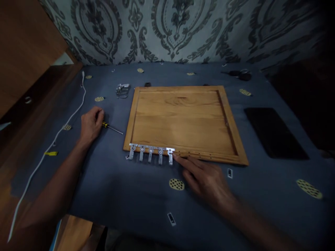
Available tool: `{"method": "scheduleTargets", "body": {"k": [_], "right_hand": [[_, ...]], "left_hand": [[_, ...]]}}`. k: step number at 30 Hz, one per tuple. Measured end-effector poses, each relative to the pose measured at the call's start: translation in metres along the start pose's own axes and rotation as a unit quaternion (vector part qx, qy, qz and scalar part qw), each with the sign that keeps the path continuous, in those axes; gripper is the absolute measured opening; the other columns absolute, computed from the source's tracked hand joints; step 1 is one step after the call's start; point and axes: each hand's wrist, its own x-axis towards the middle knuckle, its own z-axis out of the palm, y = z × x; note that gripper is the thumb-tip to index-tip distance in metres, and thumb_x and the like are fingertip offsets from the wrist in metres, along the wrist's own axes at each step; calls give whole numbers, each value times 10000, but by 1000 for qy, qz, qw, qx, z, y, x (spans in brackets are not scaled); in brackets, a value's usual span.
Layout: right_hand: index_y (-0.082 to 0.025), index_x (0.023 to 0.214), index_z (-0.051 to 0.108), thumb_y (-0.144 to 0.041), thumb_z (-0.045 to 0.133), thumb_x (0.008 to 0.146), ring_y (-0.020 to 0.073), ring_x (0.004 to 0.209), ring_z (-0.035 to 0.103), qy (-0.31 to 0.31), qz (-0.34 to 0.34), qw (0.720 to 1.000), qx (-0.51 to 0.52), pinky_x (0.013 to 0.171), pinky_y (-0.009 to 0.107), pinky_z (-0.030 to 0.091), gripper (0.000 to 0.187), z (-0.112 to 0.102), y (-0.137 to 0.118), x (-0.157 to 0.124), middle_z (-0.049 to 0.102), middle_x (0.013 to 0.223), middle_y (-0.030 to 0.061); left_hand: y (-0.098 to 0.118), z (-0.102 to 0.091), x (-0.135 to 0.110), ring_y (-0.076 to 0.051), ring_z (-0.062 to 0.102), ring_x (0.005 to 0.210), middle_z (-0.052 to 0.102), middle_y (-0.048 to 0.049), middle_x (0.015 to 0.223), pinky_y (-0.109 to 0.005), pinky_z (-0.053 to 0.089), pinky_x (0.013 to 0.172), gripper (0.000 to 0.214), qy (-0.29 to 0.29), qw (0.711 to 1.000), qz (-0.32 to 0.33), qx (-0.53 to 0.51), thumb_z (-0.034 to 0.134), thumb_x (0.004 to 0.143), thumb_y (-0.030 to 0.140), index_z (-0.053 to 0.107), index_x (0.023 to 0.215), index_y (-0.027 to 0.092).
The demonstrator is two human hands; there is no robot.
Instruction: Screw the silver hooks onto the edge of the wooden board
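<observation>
A wooden framed panel [180, 122] lies flat on the blue cloth. Along its near edge sits a row of several small T-shaped metal brackets [151, 153], their lower ends sticking out past the wood. The index finger of my right hand [206, 176] is stretched out and touches the rightmost bracket [170, 155]; its other fingers are partly bent and nothing is in them. Left of the panel, my left hand [91, 122] is closed over the handle of a screwdriver [113, 129]. The screwdriver's yellow-and-black handle is mostly hidden, and its shaft points right.
A small pile of metal pieces [122, 90] lies at the panel's far left corner. Scissors [242, 74] lie far right, above a dark flat slab [274, 132]. A white cable [73, 115] runs down the left side, past a yellow tag [51, 153]. Patterned fabric [172, 31] hangs behind.
</observation>
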Motion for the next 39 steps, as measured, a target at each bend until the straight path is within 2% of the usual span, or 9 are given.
{"method": "scheduleTargets", "body": {"k": [10, 15, 18, 23, 25, 27, 33, 36, 39], "right_hand": [[-198, 1311, 619, -95, 412, 974, 137, 613, 652, 12, -17, 1000, 0, 535, 247, 496, 408, -2, -1, 1, 700, 802, 17], [-175, 1326, 611, -95, 429, 964, 150, 614, 658, -17, -11, 1000, -10, 536, 270, 530, 413, -2, -1, -1, 703, 784, 25], [-201, 1334, 617, -99, 432, 952, 165, 657, 693, -19, -5, 1000, -9, 570, 282, 570, 437, -2, -1, -1, 733, 837, 40], [-211, 1329, 626, -93, 413, 950, 185, 668, 734, 39, -40, 998, -8, 551, 287, 603, 451, 5, 6, -2, 772, 932, 66], [-240, 1373, 604, -101, 433, 939, 214, 758, 758, 47, -43, 998, -15, 597, 313, 627, 487, 11, 11, -4, 779, 1008, 78], [-265, 1392, 596, -99, 438, 925, 210, 706, 754, 50, -49, 997, -21, 549, 307, 618, 520, 15, 15, -5, 783, 1011, 77], [-246, 1362, 629, -80, 432, 904, 214, 711, 760, 38, -47, 998, -22, 571, 316, 629, 525, 16, 16, -4, 790, 977, 80], [-219, 1333, 649, -73, 432, 899, 221, 744, 768, 44, -47, 998, -25, 591, 321, 636, 506, 14, 15, -3, 791, 1011, 91], [-244, 1327, 656, -72, 444, 889, 211, 753, 769, 46, -43, 998, -17, 612, 307, 635, 516, 13, 14, -2, 794, 1011, 76]], "left_hand": [[1, 2, 0, -146, 476, 552, 544, 19, 612, -276, 316, 591, 181, -5, 1000, 3, 0, 493, 889, 321, 588, 787, 206], [1, 2, 2, -156, 484, 569, 548, 21, 609, -281, 328, 602, 187, -10, 1000, -5, 1, 492, 895, 328, 580, 778, 211], [1, 3, 1, -153, 496, 591, 557, 18, 631, -280, 346, 612, 179, -11, 1000, -6, 8, 484, 912, 303, 588, 803, 205], [-2, 5, -3, -129, 574, 679, 616, -6, 767, -279, 492, 689, 221, -19, 999, 4, 36, 509, 999, 318, 627, 914, 152], [-5, 5, -4, -138, 631, 794, 655, -42, 946, -316, 562, 750, 266, -18, 999, 10, 46, 570, 993, 386, 633, 1047, 134], [-5, 6, -2, -168, 655, 902, 656, -71, 1067, -358, 584, 808, 293, -10, 998, 23, 52, 593, 984, 381, 623, 1135, 132], [8, 13, 27, -225, 627, 1105, 618, -104, 1249, -445, 554, 956, 313, -7, 995, 84, 49, 595, 981, 363, 610, 1219, 161], [12, 24, 50, -227, 627, 1103, 613, -107, 1259, -446, 557, 949, 330, -20, 994, 89, 52, 598, 979, 365, 601, 1238, 161], [11, 36, 66, -223, 631, 1089, 612, -107, 1257, -438, 563, 936, 335, -37, 994, 83, 57, 598, 979, 367, 597, 1244, 162]]}}
